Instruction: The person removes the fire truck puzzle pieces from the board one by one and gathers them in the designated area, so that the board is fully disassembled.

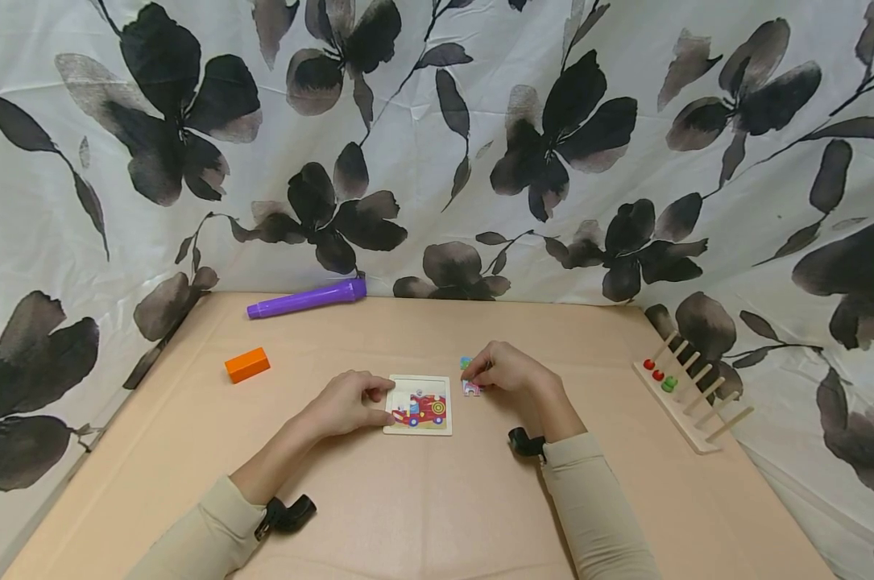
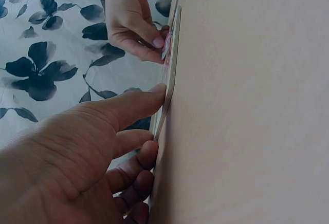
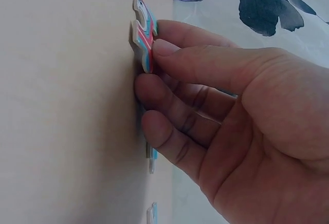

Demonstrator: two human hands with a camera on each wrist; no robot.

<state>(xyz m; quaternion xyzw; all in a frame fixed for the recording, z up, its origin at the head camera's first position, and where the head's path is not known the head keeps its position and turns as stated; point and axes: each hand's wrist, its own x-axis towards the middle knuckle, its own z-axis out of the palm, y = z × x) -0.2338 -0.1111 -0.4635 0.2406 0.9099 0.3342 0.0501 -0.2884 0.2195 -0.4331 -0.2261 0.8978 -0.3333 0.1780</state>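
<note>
In the head view my left hand [image 1: 351, 404] grips the left edge of a square puzzle board [image 1: 420, 432] showing a red and blue vehicle. The left wrist view has the thumb on the board's [image 2: 176, 59] rim and the other fingers curled at its side. Beyond the board's right edge, my right hand [image 1: 512, 374] pinches a colourful jigsaw piece [image 3: 142, 36] between thumb and index finger, close to the tabletop. Another piece, blue and green [image 1: 465, 362], peeks out past the right hand. More pieces [image 3: 152, 213] lie further off in the right wrist view, partly hidden by fingers.
A purple marker-shaped tube [image 1: 306, 300] lies at the table's back edge. An orange block [image 1: 247, 366] sits to the left. At the right stands a wooden peg rack [image 1: 679, 415] with red and green beads. Floral cloth [image 1: 437, 145] hangs behind the table.
</note>
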